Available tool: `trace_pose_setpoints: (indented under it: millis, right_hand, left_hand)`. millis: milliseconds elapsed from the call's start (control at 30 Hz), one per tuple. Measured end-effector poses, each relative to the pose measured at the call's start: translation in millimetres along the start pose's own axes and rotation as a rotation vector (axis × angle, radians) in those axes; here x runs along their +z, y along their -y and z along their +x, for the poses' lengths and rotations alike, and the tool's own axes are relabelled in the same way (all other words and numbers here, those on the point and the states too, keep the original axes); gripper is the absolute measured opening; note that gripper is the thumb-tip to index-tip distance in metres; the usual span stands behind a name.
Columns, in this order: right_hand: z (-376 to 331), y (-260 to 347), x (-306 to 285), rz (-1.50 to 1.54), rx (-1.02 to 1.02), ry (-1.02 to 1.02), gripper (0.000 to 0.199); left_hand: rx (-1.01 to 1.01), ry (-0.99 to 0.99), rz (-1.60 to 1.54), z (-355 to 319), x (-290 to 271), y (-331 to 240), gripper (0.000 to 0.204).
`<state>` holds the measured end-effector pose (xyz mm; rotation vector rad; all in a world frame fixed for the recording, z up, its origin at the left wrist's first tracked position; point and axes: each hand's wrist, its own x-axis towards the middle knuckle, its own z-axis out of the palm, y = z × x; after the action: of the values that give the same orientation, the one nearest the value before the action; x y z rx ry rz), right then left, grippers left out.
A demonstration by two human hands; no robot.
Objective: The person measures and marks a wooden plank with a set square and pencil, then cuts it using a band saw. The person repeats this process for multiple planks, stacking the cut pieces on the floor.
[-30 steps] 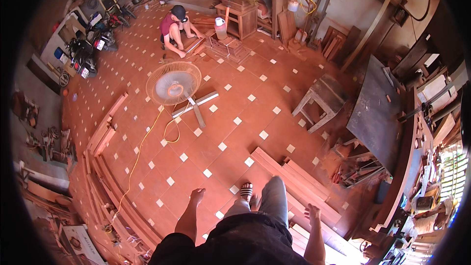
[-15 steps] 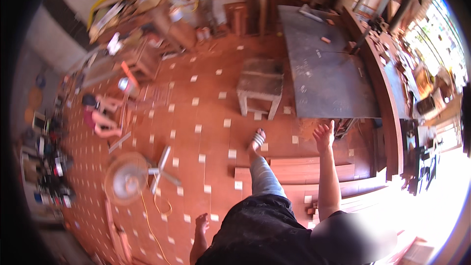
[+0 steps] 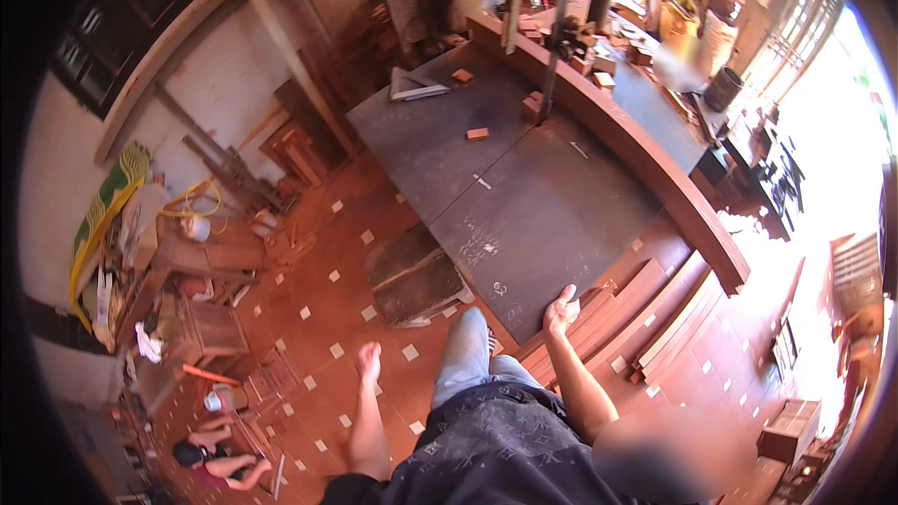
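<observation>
Standing now at the dark tabletop (image 3: 524, 196), nearer than before: right hand (image 3: 561, 309) released above stacked planks (image 3: 645, 304); left hand (image 3: 370, 360) hanging released, empty.

Both bare arms hang loose, hands empty.

The right hand (image 3: 561, 309) sits at about 1 o'clock from the torso, forearm rising from 5 o'clock, fingers lightly curled and slightly spread, gripping nothing. The left hand (image 3: 369, 362) sits near 11 o'clock, its forearm coming up from the lower edge, fingers straight and relaxed, palm not visible.
</observation>
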<state>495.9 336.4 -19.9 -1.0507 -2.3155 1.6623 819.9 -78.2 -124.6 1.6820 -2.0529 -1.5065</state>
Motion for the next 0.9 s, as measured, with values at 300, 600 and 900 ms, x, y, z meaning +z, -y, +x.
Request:
trace_pose_setpoints:
  millis: [300,600,900]
  right_hand:
    - [-10,16,4,-0.022,0.001,-0.084,0.059]
    - [-7,15,-1,-0.114,0.128,-0.159,0.077]
    - [-22,2,0,-0.133,0.005,-0.273,0.067]
  left_hand:
    - [0.865,0.153,0.351,126,127,-378,0.036]
    - [1.269,0.253,0.644,139,289,-531,0.071]
    - [1.666,0.263,0.466,184,346,-561,0.032]
